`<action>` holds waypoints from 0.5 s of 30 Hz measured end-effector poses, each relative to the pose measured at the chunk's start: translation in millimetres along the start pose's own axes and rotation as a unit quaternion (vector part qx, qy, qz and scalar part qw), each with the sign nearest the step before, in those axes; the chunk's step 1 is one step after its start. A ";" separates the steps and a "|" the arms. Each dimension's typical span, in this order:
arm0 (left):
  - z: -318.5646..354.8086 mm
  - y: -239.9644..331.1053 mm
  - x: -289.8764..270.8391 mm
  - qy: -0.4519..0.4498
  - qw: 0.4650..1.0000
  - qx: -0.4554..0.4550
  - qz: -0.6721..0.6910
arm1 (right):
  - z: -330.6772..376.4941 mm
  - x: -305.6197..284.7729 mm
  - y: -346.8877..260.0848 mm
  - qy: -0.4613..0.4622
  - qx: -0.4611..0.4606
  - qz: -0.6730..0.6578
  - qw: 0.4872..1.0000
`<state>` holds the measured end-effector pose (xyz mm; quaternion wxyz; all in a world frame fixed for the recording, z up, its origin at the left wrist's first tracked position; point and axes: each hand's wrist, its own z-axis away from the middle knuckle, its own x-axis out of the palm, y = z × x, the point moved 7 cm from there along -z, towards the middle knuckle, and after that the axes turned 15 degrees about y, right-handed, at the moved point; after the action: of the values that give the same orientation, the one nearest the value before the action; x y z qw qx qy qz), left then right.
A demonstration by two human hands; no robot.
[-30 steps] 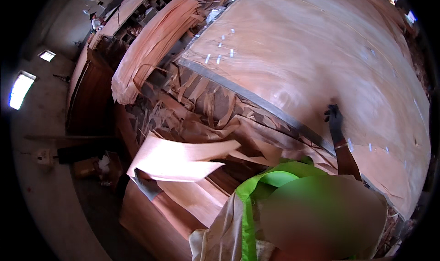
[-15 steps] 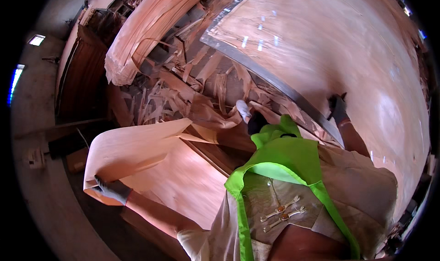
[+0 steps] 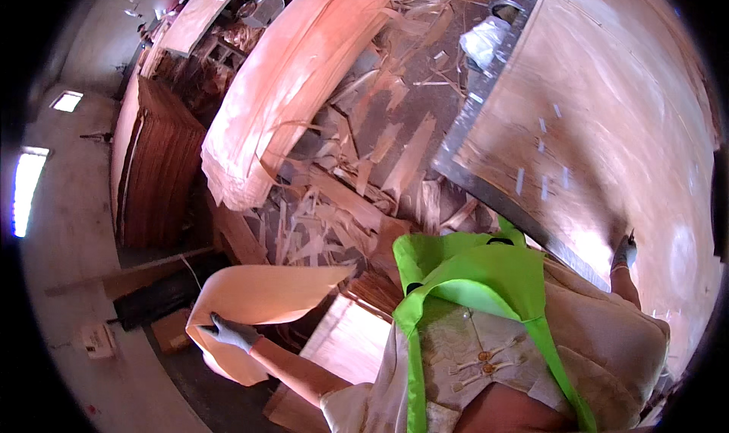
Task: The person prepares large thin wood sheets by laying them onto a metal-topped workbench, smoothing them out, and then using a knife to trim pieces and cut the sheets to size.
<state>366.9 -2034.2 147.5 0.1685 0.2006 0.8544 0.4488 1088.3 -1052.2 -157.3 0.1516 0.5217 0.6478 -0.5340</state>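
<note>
At the left, my left hand (image 3: 234, 333) in a grey glove is closed on a thin, tan wood veneer sheet (image 3: 269, 292), which is raised and curls around it. Below and beside it lies a flatter pale veneer sheet (image 3: 351, 340). My right hand (image 3: 624, 252), also gloved, is at the surface of the big veneer-covered table (image 3: 585, 91) on the right. Its fingers are small and dark in the picture, so whether they grip anything is unclear. Several short white strips of tape (image 3: 544, 187) stick to that veneer.
A thick bent stack of veneer (image 3: 292, 83) lies ahead, with a darker upright stack (image 3: 163, 167) to its left. Torn veneer scraps (image 3: 334, 213) cover the floor between the stack and the table's metal edge (image 3: 501, 209). A white plastic bag (image 3: 484, 42) is beside the table's far side.
My left hand has lifted and drawn the veneer sheet, which now curls more tightly and bares more of what lies beneath. The view has shifted; my right hand stays over the table.
</note>
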 end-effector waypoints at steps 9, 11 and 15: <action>-138.1 -3.3 209.8 0.145 0.957 0.095 -0.230 | 145.8 82.9 -297.2 -0.059 0.197 -0.321 0.925; -180.0 7.1 266.6 0.151 0.946 0.128 -0.257 | 178.1 95.9 -351.0 -0.053 0.195 -0.347 0.916; -242.5 43.3 440.1 0.081 0.927 0.229 -0.285 | 246.5 126.0 -429.8 -0.043 0.254 -0.360 0.897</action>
<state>-118.0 -1964.0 267.2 0.1688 -0.0554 0.9658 0.1891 587.6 -1147.6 -117.5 -0.1607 0.2501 0.6267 -0.7204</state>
